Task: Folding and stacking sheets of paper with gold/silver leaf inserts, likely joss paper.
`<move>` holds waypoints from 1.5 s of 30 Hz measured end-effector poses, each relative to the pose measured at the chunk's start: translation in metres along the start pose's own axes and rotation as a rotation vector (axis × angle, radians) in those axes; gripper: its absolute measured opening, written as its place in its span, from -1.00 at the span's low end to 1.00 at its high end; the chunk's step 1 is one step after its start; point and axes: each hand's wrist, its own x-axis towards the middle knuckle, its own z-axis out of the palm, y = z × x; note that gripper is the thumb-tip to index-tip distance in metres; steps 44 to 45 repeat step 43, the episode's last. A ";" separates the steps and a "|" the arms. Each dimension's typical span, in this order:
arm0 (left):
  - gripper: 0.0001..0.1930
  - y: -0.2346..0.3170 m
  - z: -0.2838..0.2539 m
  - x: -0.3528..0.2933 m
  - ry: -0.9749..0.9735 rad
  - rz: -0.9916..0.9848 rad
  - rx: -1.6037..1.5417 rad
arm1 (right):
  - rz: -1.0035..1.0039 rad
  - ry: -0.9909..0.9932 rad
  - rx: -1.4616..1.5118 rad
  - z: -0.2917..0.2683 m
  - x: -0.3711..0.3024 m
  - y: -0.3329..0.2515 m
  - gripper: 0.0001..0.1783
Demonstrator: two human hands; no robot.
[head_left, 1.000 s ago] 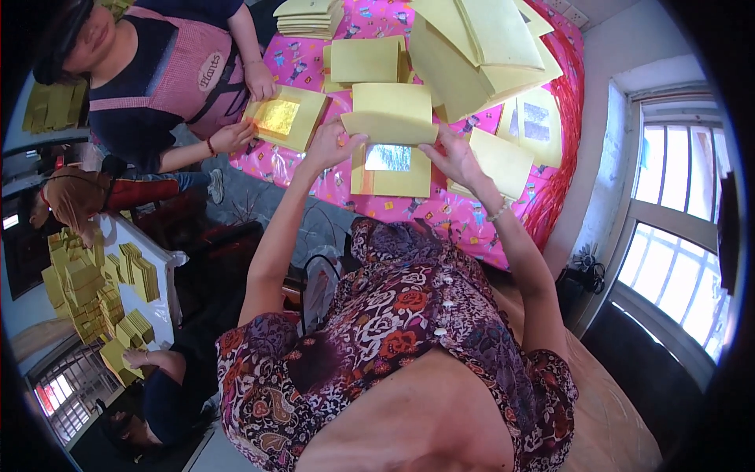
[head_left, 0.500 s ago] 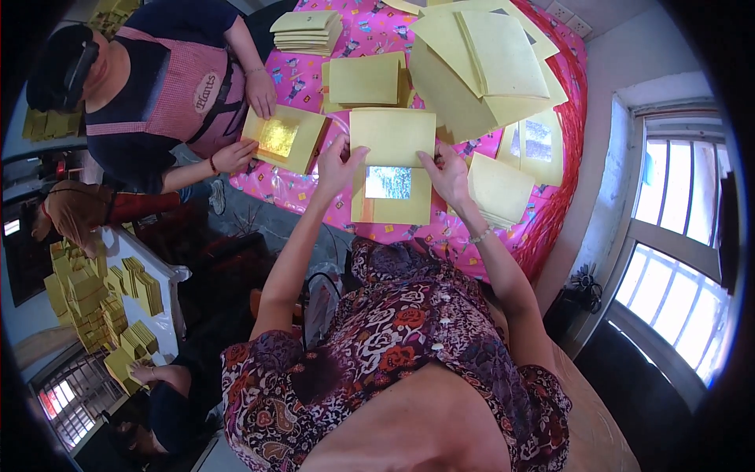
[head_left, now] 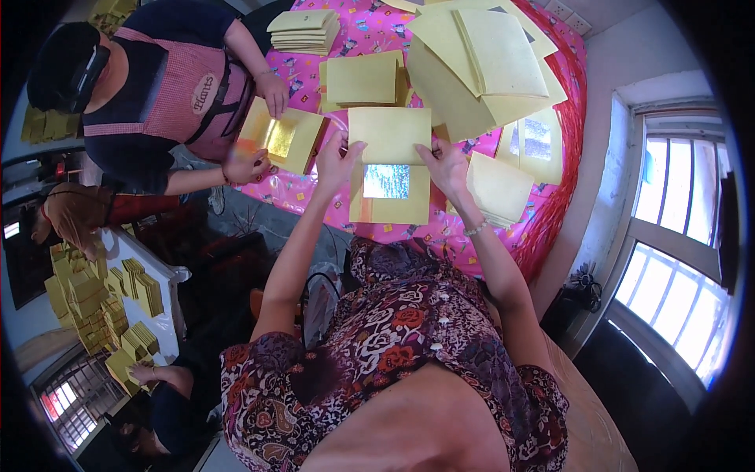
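Between my two hands is a yellow paper sheet [head_left: 391, 130], possibly folded, lying over the far part of another yellow sheet [head_left: 405, 211]. My left hand [head_left: 339, 161] pinches its near left corner. At the near right corner my right hand [head_left: 446, 167] has thumb and fingers closed on the same paper. Just below its near edge, a square of silver foil [head_left: 386, 182] shows on the lower sheet. An orange-red stripe marks that sheet's left side.
Pink patterned cloth [head_left: 350, 208] covers the table. Right of my hands sits a yellow paper stack [head_left: 499, 189]; larger sheets [head_left: 448, 75] fan out beyond. Red strands [head_left: 560, 157] line the right edge. At left, a co-worker handles a gold-foil sheet [head_left: 303, 153].
My hands keep their grip on the paper, which has shifted very slightly. The co-worker's near hand has moved along the near edge of the gold-foil sheet, and the far hand slightly right.
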 end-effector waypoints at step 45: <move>-0.93 0.037 0.026 0.000 0.103 0.320 0.434 | -0.162 0.199 -0.193 0.008 0.008 0.004 -0.54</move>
